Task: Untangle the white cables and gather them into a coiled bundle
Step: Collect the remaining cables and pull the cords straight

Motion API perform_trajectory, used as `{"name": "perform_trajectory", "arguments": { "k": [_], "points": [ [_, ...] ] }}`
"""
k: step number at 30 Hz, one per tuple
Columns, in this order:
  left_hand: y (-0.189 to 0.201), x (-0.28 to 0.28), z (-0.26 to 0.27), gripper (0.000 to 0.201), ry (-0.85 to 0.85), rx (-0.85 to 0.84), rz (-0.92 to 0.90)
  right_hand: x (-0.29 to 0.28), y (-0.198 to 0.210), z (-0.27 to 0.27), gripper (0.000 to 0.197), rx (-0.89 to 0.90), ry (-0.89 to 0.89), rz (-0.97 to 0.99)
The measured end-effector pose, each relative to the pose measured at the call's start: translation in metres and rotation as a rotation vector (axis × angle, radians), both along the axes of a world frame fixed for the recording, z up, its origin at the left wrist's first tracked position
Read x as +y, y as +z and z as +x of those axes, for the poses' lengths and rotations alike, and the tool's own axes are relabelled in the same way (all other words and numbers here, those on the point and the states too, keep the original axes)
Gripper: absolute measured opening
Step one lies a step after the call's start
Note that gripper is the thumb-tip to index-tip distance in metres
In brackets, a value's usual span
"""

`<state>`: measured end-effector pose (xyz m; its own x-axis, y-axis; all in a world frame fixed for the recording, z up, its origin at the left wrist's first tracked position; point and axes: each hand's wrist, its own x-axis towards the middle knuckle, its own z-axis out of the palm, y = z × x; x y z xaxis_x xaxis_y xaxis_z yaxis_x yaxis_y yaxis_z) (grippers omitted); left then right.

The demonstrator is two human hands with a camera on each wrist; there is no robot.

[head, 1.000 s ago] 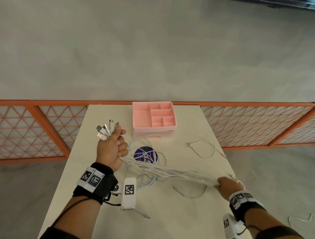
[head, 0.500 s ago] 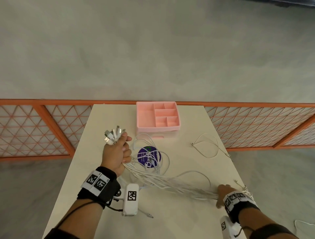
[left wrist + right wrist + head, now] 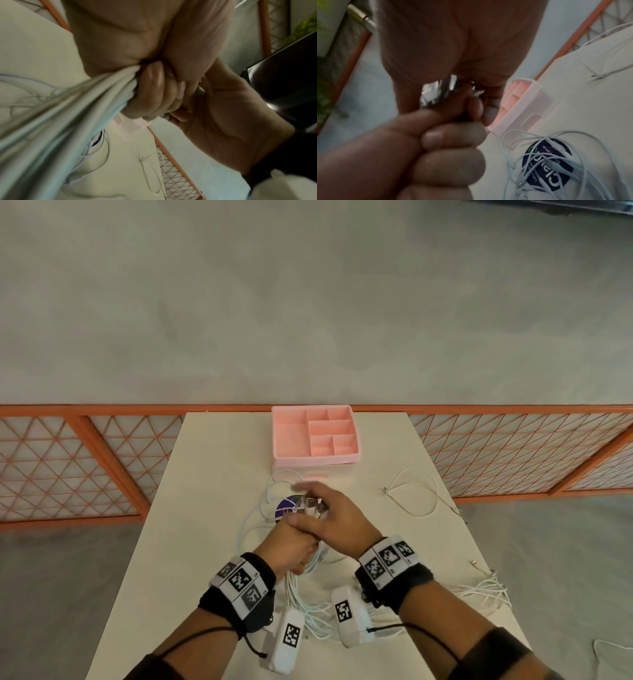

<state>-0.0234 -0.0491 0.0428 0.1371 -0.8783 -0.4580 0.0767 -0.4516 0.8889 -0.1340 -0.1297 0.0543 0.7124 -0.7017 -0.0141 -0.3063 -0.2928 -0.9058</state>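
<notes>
My left hand [image 3: 292, 547] grips a bundle of several white cables [image 3: 297, 589] just below their plugs [image 3: 310, 507], over the middle of the white table [image 3: 205, 508]. In the left wrist view the fingers [image 3: 150, 93] are wrapped tightly round the bundle [image 3: 77, 108]. My right hand [image 3: 334, 520] lies over the left fist, its thumb across it and its fingers cupped round the plug ends [image 3: 447, 88]. The rest of the bundle hangs slack to the table and trails off to the right edge [image 3: 486, 590].
A pink divided tray [image 3: 279, 440] stands at the table's far edge. A purple round disc [image 3: 285, 506] lies under loose cable loops just beyond my hands. One separate white cable [image 3: 416, 494] lies at the right. An orange mesh fence [image 3: 85, 460] runs behind the table.
My right hand let go of the bundle's far end at the right and came up over the left fist. The left hand moved right toward the centre. The cables went slack.
</notes>
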Motion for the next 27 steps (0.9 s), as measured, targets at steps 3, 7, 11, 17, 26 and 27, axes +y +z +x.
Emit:
{"name": "perform_trajectory", "arguments": {
  "k": [3,7,11,17,26,27],
  "points": [
    [-0.001,0.002,0.0,0.018,0.004,0.006,-0.04,0.0,-0.005,0.007,0.019,0.041,-0.071,-0.086],
    [-0.003,0.004,0.003,0.01,-0.055,0.041,-0.132,-0.004,-0.012,0.005,0.013,0.004,-0.212,-0.094],
    [-0.017,0.007,0.002,0.023,-0.111,-0.007,-0.15,-0.008,-0.024,0.005,0.015,0.067,-0.253,-0.006],
    [-0.036,0.019,0.007,0.032,-0.281,-0.269,-0.102,0.003,-0.045,0.013,0.013,0.251,-0.222,0.032],
    [-0.051,0.027,0.021,0.011,-0.376,-0.339,-0.002,0.027,-0.059,0.023,0.034,0.288,-0.102,-0.049],
    [-0.053,0.027,0.022,0.011,-0.355,-0.325,-0.007,0.026,-0.058,0.024,0.032,0.273,-0.101,-0.052]
  ]
}}
